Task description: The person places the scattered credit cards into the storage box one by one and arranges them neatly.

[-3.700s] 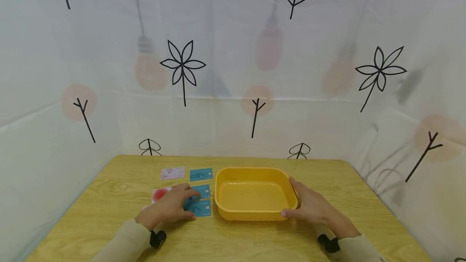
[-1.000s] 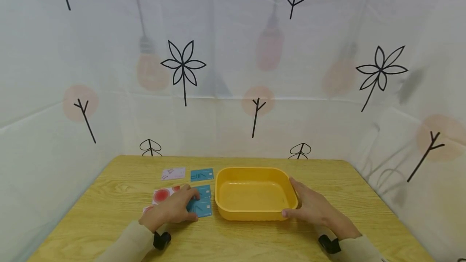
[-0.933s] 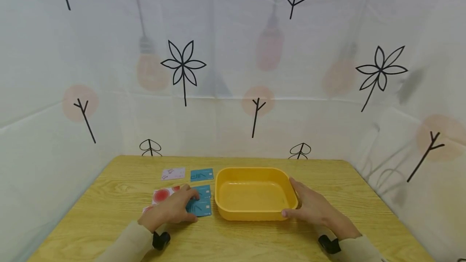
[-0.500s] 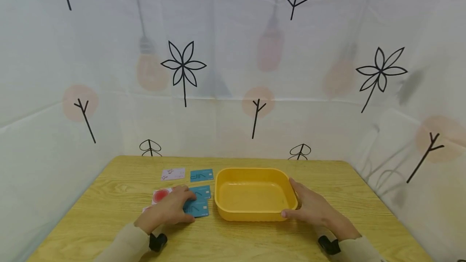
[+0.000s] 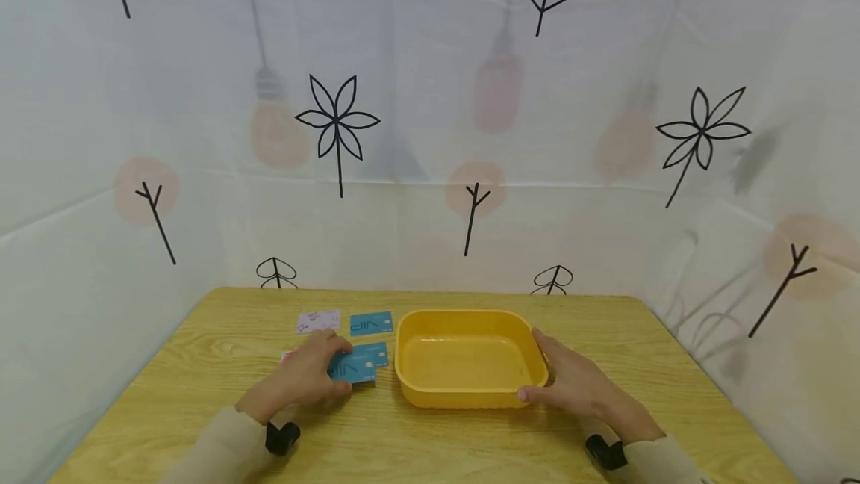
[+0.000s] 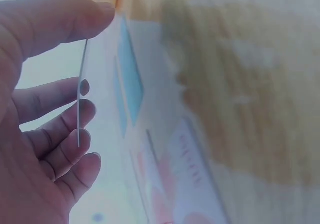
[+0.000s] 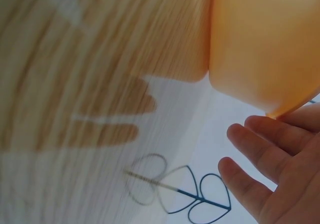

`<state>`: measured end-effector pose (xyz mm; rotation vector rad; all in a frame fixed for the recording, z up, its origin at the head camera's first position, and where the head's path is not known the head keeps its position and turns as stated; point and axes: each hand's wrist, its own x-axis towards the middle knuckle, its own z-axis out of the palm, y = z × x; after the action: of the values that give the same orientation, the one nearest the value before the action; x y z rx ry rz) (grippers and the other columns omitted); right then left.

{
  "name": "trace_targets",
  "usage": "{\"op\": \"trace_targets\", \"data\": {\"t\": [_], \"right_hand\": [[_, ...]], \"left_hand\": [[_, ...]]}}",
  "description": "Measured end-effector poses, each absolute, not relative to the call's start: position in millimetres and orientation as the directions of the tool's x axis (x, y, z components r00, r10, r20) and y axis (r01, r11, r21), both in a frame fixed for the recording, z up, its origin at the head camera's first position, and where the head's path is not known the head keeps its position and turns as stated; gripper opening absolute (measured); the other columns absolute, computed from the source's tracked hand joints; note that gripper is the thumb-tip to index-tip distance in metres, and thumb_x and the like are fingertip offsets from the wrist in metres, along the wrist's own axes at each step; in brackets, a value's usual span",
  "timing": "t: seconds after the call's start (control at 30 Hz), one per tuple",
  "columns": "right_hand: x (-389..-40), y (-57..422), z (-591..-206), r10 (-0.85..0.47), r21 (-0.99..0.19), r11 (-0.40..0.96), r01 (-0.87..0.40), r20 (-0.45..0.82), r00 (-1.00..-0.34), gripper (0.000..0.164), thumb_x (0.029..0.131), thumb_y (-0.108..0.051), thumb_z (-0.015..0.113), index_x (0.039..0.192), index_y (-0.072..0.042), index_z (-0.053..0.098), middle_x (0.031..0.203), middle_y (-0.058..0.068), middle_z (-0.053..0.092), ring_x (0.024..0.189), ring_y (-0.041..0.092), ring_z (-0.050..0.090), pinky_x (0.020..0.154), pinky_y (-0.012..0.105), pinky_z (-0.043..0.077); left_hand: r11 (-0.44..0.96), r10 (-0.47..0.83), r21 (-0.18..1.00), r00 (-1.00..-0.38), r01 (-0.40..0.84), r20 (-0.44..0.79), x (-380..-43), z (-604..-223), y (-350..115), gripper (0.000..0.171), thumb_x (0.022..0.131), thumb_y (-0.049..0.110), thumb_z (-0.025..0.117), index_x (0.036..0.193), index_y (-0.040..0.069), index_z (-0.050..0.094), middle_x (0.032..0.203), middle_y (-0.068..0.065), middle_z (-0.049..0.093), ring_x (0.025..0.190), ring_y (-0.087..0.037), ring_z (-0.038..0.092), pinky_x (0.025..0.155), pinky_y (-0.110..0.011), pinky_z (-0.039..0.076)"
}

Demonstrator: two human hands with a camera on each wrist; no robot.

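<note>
My left hand holds a blue bank-style card between thumb and fingers, tilted up above the table. In the left wrist view this card shows edge-on as a thin line. Just behind it lies a second blue card, and farther back a third blue card. Red-and-white cards lie below the left hand, mostly hidden by it in the head view. At the right end of a yellow plastic basin, my right hand rests its thumb and fairly straight fingers against the outside.
A pale lilac card lies at the back left of the wood-grain table. Behind the table hangs a white cloth with printed plants, which also runs along both sides. Inside, the basin shows only its bare floor.
My left hand has picked the front blue card up off the table and drawn it back to the left. It now covers more of the red-and-white cards. The right hand and basin stay put.
</note>
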<state>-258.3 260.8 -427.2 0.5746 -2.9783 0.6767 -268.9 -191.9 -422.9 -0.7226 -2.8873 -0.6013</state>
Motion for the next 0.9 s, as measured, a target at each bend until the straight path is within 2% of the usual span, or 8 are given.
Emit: {"op": "trace_targets", "data": {"t": [0.3, 0.5, 0.9], "right_hand": [[-258.2, 261.0, -428.1, -0.346, -0.415, 0.836, -0.358, 0.108, -0.932, 0.108, 0.076, -0.060, 0.068, 0.151, 0.000, 0.018, 0.148, 0.021, 0.034, 0.130, 0.040, 0.040, 0.095, 0.058, 0.039], [-258.4, 260.2, -427.6, -0.337, -0.429, 0.835, -0.346, 0.100, -0.936, 0.110, 0.075, -0.061, 0.069, 0.151, 0.001, 0.017, 0.148, 0.022, 0.034, 0.131, 0.040, 0.039, 0.095, 0.059, 0.038], [-256.6, 257.7, -426.2, -0.327, -0.438, 0.831, -0.343, 0.115, -0.938, 0.111, 0.074, -0.064, 0.068, 0.150, 0.003, 0.020, 0.147, 0.021, 0.036, 0.130, 0.039, 0.040, 0.098, 0.058, 0.037]], "left_hand": [[0.790, 0.419, 0.373, -0.873, 0.487, 0.250, -279.1, -406.6, -182.9, 0.048, 0.073, 0.031, 0.080, 0.113, 0.011, 0.063, 0.099, 0.001, 0.051, 0.089, -0.016, 0.043, 0.078, -0.037, 0.042], [0.780, 0.429, 0.372, -0.863, 0.503, 0.267, -285.7, -393.8, -174.3, 0.051, 0.075, 0.034, 0.079, 0.117, 0.011, 0.062, 0.105, 0.001, 0.051, 0.093, -0.016, 0.043, 0.082, -0.037, 0.043], [0.725, 0.516, 0.336, -0.797, 0.601, 0.314, -296.2, -380.1, -149.8, 0.050, 0.076, 0.036, 0.079, 0.118, 0.014, 0.062, 0.105, 0.001, 0.052, 0.092, -0.013, 0.045, 0.082, -0.036, 0.046]]}}
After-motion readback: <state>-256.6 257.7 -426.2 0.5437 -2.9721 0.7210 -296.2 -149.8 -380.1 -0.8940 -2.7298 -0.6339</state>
